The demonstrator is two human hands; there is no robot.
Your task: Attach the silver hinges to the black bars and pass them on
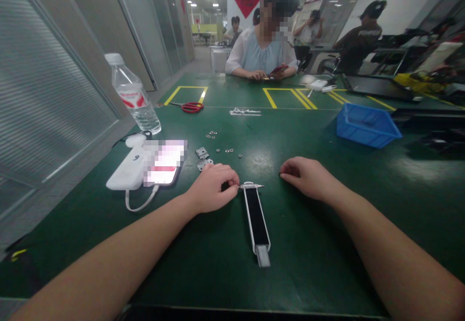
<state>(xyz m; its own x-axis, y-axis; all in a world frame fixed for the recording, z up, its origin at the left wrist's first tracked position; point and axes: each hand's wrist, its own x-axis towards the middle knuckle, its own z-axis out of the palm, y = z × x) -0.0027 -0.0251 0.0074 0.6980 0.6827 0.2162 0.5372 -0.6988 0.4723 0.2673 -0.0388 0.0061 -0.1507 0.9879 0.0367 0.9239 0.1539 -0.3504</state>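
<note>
My left hand (214, 188) is closed in a pinch at the left end of a thin metal rod (254, 185). That rod lies crosswise at the far end of a long black strip with a white frame (257, 219), whose near end carries a grey metal tab (263, 256). My right hand (307, 178) rests on the table to the right, thumb and fingertips pressed together; anything between them is too small to name. Beyond my left hand lie two metal hinge-like plates (201, 153), a few small nuts or rings (228, 151) and several more small rings (211, 135).
On the left stand a tilted-looking water bottle (136, 105), a white power bank (125, 170) and a cabled phone (167, 163). Red-handled scissors (192, 107), small white pieces (245, 112) and a blue bin (366, 124) lie farther off. A person (263, 52) sits opposite at the green table (308, 263).
</note>
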